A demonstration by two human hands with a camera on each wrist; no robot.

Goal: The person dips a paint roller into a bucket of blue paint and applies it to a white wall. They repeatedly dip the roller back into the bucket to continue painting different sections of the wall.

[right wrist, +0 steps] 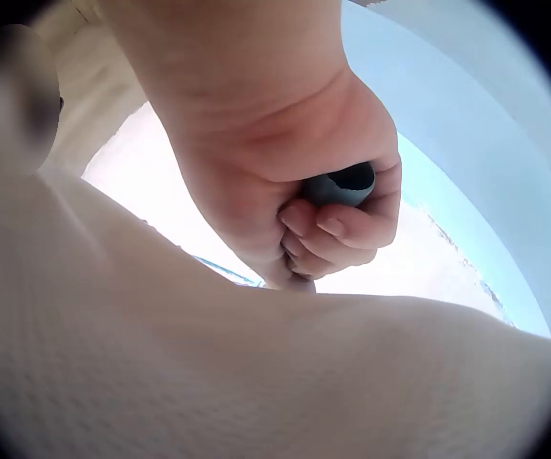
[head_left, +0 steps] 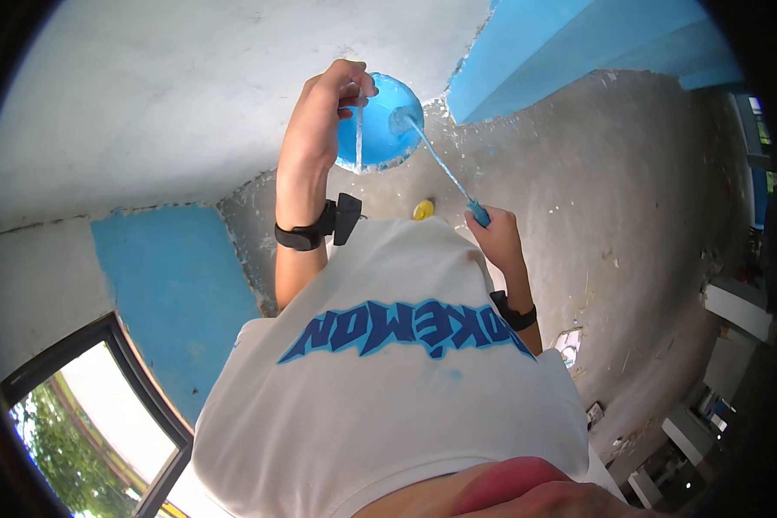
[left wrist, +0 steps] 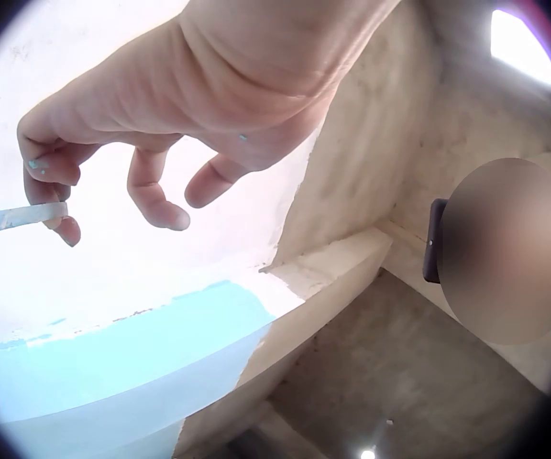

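Observation:
My left hand (head_left: 326, 99) holds up a round bucket (head_left: 380, 154) with blue paint inside, high in the head view. Its fingers pinch the bucket's pale strip handle (head_left: 359, 138). In the left wrist view, thumb and index finger meet on that paint-flecked handle (left wrist: 17, 218), while the other fingers curl loosely beside it. Closer to the body, my right hand (head_left: 498, 237) grips the blue handle (head_left: 478, 212) of a paint roller, whose thin rod (head_left: 440, 162) slants into the bucket. The roller head (head_left: 401, 120), coated in blue, sits inside the bucket. The hollow handle end (right wrist: 347, 184) shows in the right wrist view.
A white wall (head_left: 190, 104) rises beyond the bucket, with blue painted areas (head_left: 164, 293) at left and upper right. The grey floor (head_left: 578, 190) is paint-spotted. Something yellow (head_left: 423, 210) shows by the shirt hem. A dark-framed window (head_left: 104, 414) is at lower left.

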